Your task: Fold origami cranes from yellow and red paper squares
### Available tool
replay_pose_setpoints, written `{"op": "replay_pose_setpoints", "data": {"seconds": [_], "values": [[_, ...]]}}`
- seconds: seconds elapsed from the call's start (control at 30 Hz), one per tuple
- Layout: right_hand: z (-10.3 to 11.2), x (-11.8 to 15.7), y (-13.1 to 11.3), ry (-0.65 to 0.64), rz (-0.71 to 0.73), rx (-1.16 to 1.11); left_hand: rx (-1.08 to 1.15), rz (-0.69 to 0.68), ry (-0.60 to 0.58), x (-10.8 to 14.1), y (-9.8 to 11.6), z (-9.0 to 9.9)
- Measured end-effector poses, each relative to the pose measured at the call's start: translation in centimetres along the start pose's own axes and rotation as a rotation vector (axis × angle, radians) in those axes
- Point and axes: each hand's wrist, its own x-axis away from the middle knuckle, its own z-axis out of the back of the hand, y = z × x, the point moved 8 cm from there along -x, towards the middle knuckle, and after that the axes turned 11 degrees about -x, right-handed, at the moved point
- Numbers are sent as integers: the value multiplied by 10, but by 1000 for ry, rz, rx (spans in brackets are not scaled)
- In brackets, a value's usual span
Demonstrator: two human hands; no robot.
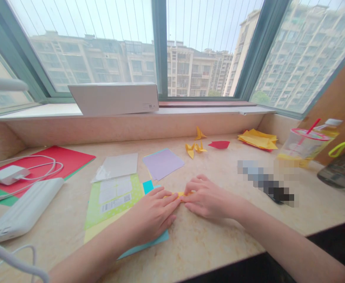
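Observation:
On the stone counter, both hands meet over a small piece of folded yellow origami paper (pixel 180 194), mostly hidden under the fingers. My left hand (pixel 157 208) presses it from the left, fingers long and close together with the tips on the paper. From the other side, my right hand (pixel 206 196) grips its right end, fingers bent. Sheets of blue paper (pixel 160 237) lie partly beneath my left hand. Beyond the hands are folded yellow paper figures (pixel 201 148) and a red folded paper piece (pixel 219 145).
A purple paper stack (pixel 164 163) and a green paper packet (pixel 116 196) lie at centre left. A white power strip (pixel 27 208) and charger (pixel 9 174) rest farther left. Yellow sheets (pixel 257 138), a plastic cup (pixel 300 147) and a dark bottle (pixel 340 169) stand right.

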Motion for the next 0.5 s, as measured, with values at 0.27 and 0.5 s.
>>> {"op": "replay_pose_setpoints", "data": {"seconds": [0.27, 0.5], "values": [[0, 0, 7, 46, -31, -79, -18, -8, 128, 2, 2, 7], [-4, -3, 3, 35, -48, -46, -29, 3, 118, -2, 5, 7]]}}
